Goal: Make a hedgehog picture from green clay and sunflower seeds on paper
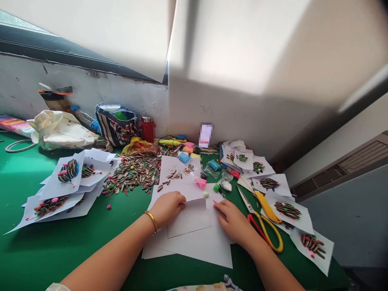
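White paper sheets (197,252) lie stacked on the green table between my hands, with a smaller rectangular piece (189,218) on top. My left hand (168,207), a gold bangle at its wrist, has its fingers curled at the upper left edge of that piece; its fingertips close on the paper. To the right, my right hand (232,220) rests over the sheets with a bit of pink (215,201) at its fingertips. Loose sunflower seeds (176,174) sit on the paper beyond, beside a pink clay lump (200,183).
A heap of seeds (136,171) lies at the back left. Seed-decorated cards (68,173) spread at left and more cards (287,210) at right. Scissors (260,220) and a yellow cutter (268,207) lie beside my right hand. A red bottle (147,129) stands by the wall.
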The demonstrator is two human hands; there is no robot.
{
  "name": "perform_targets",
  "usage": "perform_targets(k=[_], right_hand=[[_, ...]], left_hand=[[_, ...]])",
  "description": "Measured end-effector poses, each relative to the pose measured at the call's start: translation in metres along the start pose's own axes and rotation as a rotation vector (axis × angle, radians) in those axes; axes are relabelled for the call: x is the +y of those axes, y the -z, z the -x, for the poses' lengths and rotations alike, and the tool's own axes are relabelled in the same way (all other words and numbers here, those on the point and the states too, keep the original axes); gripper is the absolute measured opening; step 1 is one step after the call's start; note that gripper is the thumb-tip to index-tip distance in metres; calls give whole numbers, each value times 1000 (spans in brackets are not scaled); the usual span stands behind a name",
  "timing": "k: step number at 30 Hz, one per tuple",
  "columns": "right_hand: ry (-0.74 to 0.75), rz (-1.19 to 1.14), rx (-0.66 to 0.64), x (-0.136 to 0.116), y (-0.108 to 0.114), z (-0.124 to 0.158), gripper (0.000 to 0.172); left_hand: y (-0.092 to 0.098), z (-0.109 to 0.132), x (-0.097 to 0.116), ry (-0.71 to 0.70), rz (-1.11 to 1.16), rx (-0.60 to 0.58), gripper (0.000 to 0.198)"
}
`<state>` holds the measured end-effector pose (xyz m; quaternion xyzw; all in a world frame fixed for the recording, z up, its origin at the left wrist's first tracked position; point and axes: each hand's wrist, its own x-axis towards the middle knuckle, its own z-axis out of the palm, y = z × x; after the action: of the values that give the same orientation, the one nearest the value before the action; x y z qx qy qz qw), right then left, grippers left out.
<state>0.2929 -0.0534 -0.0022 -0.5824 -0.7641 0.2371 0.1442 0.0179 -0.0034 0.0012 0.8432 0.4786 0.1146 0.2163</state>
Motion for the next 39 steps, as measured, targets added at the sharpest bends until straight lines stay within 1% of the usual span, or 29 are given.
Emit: perform_targets(k=[3, 5, 7, 10, 12, 16, 18, 20, 23, 25, 28, 31, 33, 35, 39], right_hand=[[-36, 146, 51, 13, 1, -8, 42], [-33, 210, 85, 17, 2, -12, 38], [-42, 289, 146, 19, 4, -16, 32], [-129, 462, 229, 21, 10, -25, 25], [-194, 540, 188, 24, 14, -33, 23], [-234, 580, 77, 30, 19, -47, 20], [-261, 601, 67, 30, 21, -49, 19], [-298, 621, 92, 29, 24, -48, 18], [-331, 613, 149, 23, 31, -42, 16], [-303, 538, 137, 16, 35, -40, 17], [-256, 417, 83, 6, 36, -44, 21], [-259, 366, 94, -2, 35, -53, 24], [-249, 348, 99, -5, 33, -59, 24], [-209, 330, 76, -9, 29, -64, 24], [-127, 306, 20, -19, 13, -69, 32]], left_hand=[[-1, -1, -1, -18, -30, -1, 17], [-2, -1, -2, -25, -43, 7, 16], [-4, -2, -2, -26, -39, 30, 15], [-8, -3, -3, -37, -16, 81, 18], [-11, -4, -4, -49, -7, 110, 20], [-11, -6, -7, -96, 0, 136, 22], [-10, -7, -9, -104, 1, 136, 23], [-10, -7, -9, -95, -2, 135, 23], [-12, -8, -10, -86, -6, 141, 21], [-14, -9, -11, -81, -8, 153, 20], [-16, -9, -11, -75, -9, 166, 18], [-17, -9, -11, -69, -4, 172, 19], [-18, -9, -11, -65, 0, 177, 18], [-19, -9, -12, -64, 2, 183, 18], [-20, -10, -13, -72, -3, 187, 18]])
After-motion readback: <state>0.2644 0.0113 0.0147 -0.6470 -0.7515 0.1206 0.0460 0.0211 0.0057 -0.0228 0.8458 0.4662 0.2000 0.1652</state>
